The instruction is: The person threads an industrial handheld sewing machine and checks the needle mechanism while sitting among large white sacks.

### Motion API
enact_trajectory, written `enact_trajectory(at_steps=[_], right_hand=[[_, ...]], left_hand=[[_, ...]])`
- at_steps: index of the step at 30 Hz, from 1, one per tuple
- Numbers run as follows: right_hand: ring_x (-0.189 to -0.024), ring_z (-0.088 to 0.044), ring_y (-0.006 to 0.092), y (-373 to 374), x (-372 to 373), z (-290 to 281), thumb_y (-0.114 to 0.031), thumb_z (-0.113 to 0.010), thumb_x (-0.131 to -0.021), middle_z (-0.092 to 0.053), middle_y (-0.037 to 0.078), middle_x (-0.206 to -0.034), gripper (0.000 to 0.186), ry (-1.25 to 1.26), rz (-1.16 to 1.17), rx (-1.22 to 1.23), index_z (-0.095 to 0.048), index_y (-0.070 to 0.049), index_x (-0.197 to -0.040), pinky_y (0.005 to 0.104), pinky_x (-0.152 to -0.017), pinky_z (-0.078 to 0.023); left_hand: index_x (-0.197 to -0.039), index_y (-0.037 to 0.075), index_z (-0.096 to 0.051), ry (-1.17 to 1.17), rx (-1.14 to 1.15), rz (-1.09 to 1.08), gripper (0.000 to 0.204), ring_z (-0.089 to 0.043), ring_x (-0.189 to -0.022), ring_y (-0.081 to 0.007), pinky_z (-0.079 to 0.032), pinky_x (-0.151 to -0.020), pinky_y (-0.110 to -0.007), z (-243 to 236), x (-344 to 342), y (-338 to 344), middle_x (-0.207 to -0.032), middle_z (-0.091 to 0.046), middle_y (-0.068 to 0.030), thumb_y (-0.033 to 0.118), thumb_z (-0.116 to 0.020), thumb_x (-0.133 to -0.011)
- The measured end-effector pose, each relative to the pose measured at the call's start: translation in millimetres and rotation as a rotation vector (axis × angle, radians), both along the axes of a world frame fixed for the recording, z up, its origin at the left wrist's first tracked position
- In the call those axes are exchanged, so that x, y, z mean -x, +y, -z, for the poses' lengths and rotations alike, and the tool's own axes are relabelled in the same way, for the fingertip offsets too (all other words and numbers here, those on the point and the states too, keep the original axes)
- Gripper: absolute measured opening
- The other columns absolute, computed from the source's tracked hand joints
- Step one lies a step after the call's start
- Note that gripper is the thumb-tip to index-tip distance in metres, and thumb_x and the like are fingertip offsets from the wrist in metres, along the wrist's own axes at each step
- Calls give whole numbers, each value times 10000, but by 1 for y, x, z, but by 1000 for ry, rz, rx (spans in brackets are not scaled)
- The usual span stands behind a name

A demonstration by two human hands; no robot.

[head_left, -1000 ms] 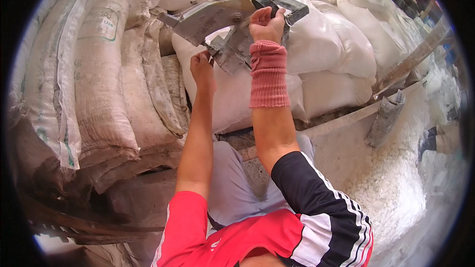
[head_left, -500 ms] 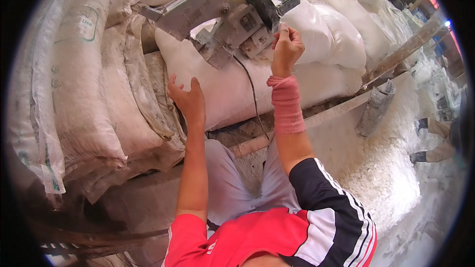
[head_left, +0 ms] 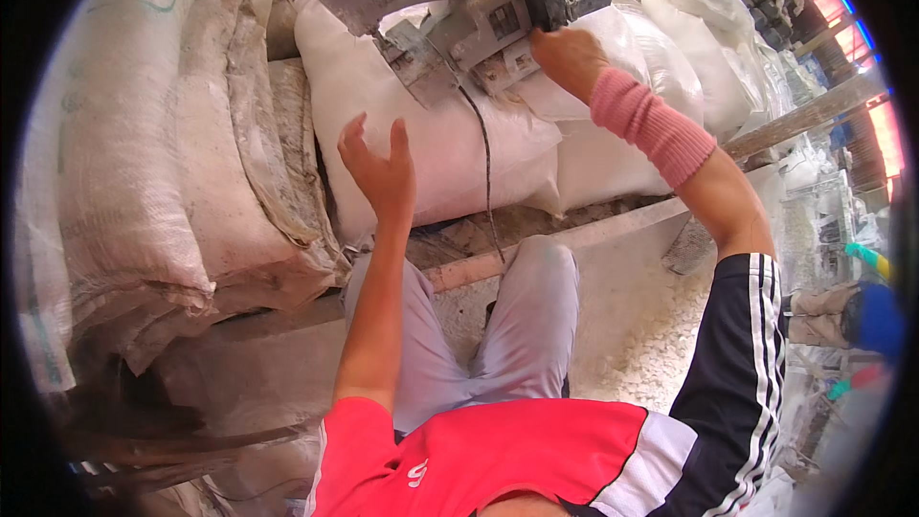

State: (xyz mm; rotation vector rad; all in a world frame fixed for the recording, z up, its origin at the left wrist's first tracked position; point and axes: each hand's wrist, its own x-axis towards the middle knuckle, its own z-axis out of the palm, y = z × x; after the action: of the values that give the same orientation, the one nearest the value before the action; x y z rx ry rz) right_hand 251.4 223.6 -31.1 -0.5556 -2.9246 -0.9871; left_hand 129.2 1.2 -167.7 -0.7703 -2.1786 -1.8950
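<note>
The grey machine [head_left: 483, 27] lies on the far white sacks [head_left: 440, 158], which seem to prop it up, the right hand [head_left: 571, 59] curling its fingers at its right side, any hold unclear, the nearer left hand [head_left: 381, 174] loosely spread, empty.

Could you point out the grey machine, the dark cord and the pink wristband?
Grey machine [head_left: 479, 27]: head view, on its boxy housing.
Dark cord [head_left: 488, 163]: head view, midway along its length.
Pink wristband [head_left: 651, 127]: head view, middle of its fabric.

Dusty sacks [head_left: 129, 163] lie left of the left hand [head_left: 381, 168]. Right of the right hand [head_left: 571, 59] slants a long beam [head_left: 809, 116].
</note>
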Motion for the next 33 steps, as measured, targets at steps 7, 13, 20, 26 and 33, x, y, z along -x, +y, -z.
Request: enact_trajectory(at_steps=[7, 13, 20, 26, 33], right_hand=[[-641, -677, 303, 12, 1, -8, -111, -517, -849, -671, 126, -701, 197, -30, 12, 19, -668, -82, -726, 405, -538, -535], [-610, -654, 323, 22, -10, -10, -109, -465, -870, -650, 144, -659, 166, 6, -65, 74, -589, -44, -959, 425, -523, -505], [-584, -627, 355, 35, -18, -11, -110, -472, -874, -616, 165, -613, 143, -7, -112, 127, -488, -46, -1001, 462, -521, -480], [-651, -655, 335, 30, -14, -26, -88, -465, -847, -650, 166, -684, 236, -99, -78, 144, -526, -54, -1072, 439, -579, -505], [-595, -643, 312, 11, -50, -11, -145, -555, -858, -659, 96, -683, 173, 558, -251, 432, -605, -91, -1014, 422, -563, -503]], left_hand=[[-1329, -72, -305, 15, -8, 46, 1014, -394, -1249, -386, -295, -1061, -423, -30, 22, 38, -1318, -418, -257, 459, -822, -637], [-1386, -21, -190, -80, 197, 174, 1102, -474, -1219, -304, -195, -1063, -531, -37, 28, 54, -1277, -527, -191, 615, -728, -663], [-1404, -4, -123, -174, 175, 334, 1101, -434, -1275, -297, -94, -1080, -568, -42, 29, 48, -1334, -486, -200, 593, -709, -689], [-1401, -11, -143, -156, 141, 284, 1095, -424, -1271, -339, -111, -1096, -539, -39, 30, 50, -1338, -461, -239, 544, -750, -679], [-1249, -28, -470, 198, -17, -3, 662, -530, -1108, -393, -365, -948, -462, -61, -37, 52, -1175, -580, -216, 376, -715, -785]])
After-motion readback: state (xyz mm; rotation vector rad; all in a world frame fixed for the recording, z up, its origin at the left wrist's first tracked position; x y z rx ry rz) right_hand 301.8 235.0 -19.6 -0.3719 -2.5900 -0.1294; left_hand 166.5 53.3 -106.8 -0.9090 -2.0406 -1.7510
